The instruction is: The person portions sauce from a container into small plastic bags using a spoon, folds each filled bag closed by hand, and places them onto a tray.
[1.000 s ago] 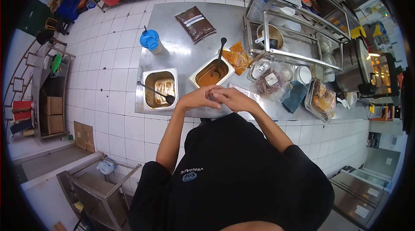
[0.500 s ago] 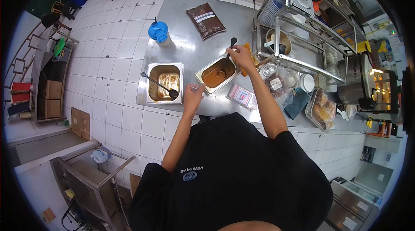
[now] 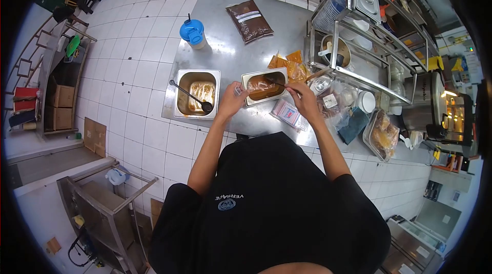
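Observation:
A rectangular steel food pan (image 3: 245, 77) holding brown-orange sauce sits on the steel table in front of me. My left hand (image 3: 231, 100) grips its left end with the thumb at the rim; a small clear, shiny bit shows by the fingers, too small to name. My right hand (image 3: 304, 100) is closed round the handle of a black ladle (image 3: 278, 83), which slants low over the pan's right side with its bowl down in the sauce. To the left stands a second, deeper steel pan (image 3: 181, 80) with sauce residue and another black ladle (image 3: 190, 94) leaning in it.
Behind the pans are a blue-lidded shaker bottle (image 3: 192, 34) and a bag of dark brown contents (image 3: 250, 21). Orange sauce packets (image 3: 294, 69) touch the pan's far right side. A printed packet (image 3: 288, 113) lies nearer me. A steel rack (image 3: 335, 28) and a food tray (image 3: 380, 135) stand right.
The sauce pan has turned so its right end points more sideways. My right hand has come down toward me, laying the ladle over. My left hand has moved up onto the pan's end.

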The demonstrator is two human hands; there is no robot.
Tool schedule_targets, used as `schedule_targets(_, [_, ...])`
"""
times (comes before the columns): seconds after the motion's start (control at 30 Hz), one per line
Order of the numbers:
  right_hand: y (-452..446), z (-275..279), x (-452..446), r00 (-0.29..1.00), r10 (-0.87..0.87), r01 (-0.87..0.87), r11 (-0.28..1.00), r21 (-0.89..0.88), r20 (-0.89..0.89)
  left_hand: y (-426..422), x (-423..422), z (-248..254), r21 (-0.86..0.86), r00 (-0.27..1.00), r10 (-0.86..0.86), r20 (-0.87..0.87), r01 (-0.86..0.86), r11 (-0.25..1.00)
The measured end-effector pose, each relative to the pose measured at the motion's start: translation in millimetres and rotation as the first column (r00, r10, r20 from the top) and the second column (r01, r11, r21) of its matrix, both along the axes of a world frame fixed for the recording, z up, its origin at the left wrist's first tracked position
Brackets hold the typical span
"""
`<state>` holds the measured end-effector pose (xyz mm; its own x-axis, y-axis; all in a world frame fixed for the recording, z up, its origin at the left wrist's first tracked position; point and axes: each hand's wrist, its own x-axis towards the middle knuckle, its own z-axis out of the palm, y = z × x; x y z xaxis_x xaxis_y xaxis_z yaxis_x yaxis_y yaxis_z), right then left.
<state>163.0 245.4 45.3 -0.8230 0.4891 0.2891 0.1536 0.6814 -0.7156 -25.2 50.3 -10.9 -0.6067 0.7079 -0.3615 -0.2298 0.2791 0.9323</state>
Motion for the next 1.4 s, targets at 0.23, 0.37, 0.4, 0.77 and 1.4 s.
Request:
schedule_targets(0.23, [-19,-72,20,0.915,-0.402,0.293,0.615,-0.732,0.028,5,3,-10,-0.004,0.926,-0.025,-0.377,0.026,1.0])
schedule_targets(0.37, [-29,-83,16,0.908,-0.417,0.177,0.293,-0.94,0.041,6,9,-4,0.048,0.904,-0.004,-0.427,0.027,0.999])
schedule_targets(0.4, [-33,-83,15,0.913,-0.407,0.125,0.203,-0.971,0.033,6,9,-4,0.014,0.94,-0.015,-0.34,0.021,1.0])
schedule_targets(0.77, [-31,-65,19,0.908,-0.418,0.039,0.063,-0.997,0.009,-9,8,-11,0.008,0.992,0.122,0.026,-0.122,0.992])
schedule_targets(1.4, [-28,-55,24,0.838,-0.545,0.028,0.035,-0.999,0.005,-15,20,29,0.253,0.945,0.144,0.293,-0.222,0.942])
